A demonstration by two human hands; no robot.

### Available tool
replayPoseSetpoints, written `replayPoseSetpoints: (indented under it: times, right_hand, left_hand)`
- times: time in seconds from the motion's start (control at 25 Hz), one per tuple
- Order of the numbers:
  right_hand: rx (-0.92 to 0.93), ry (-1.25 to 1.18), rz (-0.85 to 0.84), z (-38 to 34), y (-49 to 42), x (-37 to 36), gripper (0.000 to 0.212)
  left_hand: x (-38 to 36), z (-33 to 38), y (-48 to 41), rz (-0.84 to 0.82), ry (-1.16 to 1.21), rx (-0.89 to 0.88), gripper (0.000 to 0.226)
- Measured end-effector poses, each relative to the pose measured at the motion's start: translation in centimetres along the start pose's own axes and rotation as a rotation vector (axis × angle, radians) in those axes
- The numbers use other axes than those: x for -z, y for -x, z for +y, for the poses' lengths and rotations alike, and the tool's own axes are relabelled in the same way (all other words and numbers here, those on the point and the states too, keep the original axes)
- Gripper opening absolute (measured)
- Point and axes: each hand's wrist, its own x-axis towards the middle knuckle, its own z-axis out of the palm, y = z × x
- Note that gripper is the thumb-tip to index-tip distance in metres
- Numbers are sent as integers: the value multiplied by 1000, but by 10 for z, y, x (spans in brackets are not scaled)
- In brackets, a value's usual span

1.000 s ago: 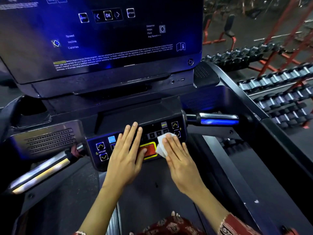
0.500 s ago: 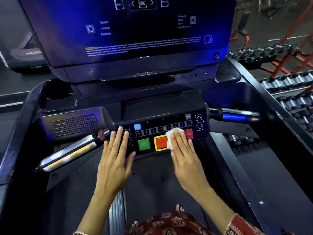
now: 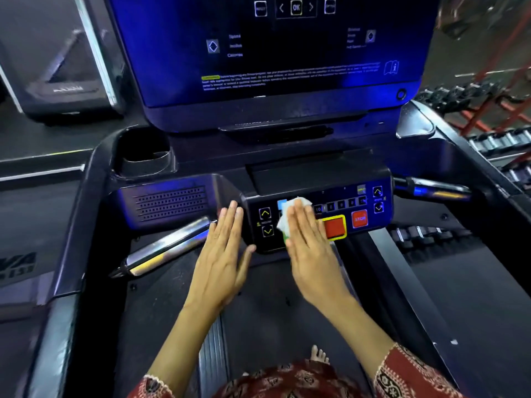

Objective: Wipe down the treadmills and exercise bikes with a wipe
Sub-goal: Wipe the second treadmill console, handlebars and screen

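Wipe sits bunched on the left part of the treadmill's control panel, pinned under the straight fingers of the right grip, which lies flat instead of closing round it. The left grip, also flat and holding nothing, lies at the panel's left end by the chrome handle. From where I stand the keypad looks like the step in hand, best done with light, even pressure across the keys and around the red button, pushing none in
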Motion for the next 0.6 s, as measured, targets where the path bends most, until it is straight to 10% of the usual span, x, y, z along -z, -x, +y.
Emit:
replayPoseSetpoints:
  times: [0.16,0.36,0.6]
  right_hand:
    - [216,93,-33,-27,-34,0,51]
    - [-116,82,108,-4,-49,16,50]
    - [143,0,87,-11,-58,13,39]
  left_hand:
    - [3,-3,-6,-13,30,-33,62]
    - [5,1,-20,8,114,-51,60]
    - [1,14,-40,49,2,-139,54]
